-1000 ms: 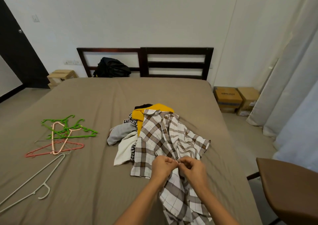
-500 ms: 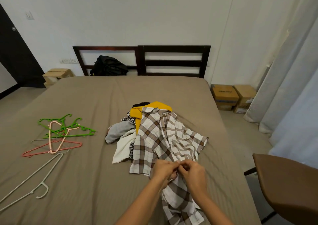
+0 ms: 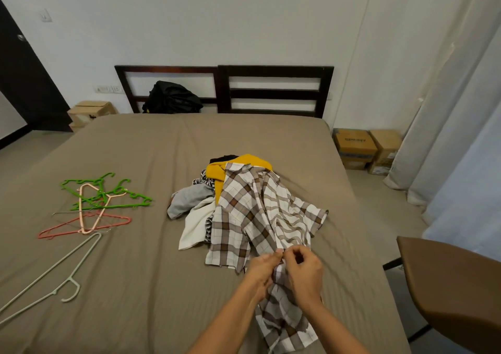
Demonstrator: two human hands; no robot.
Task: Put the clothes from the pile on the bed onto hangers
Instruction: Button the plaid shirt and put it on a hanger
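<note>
head | left hand point(image 3: 264, 268) and right hand point(image 3: 303, 269) are touching, each grip pinching the plaid shirt point(image 3: 244, 210) edge | shirt is draping over the clothes pile point(image 3: 187, 199) just beyond the grips | hangers point(image 3: 95, 204) are lying well left on the bed point(image 3: 135, 150)

- Left hand point(image 3: 263, 269): we see it bare, uncovered down to the wrist.
- Right hand point(image 3: 305, 270): we see it bare in the same way, with the wrist uncovered too.
- Left forearm point(image 3: 230, 316): slender, and bare along the whole stretch we can see.
- Right forearm point(image 3: 336, 330): slender and bare likewise, uncovered to the lower edge of the view.
</note>
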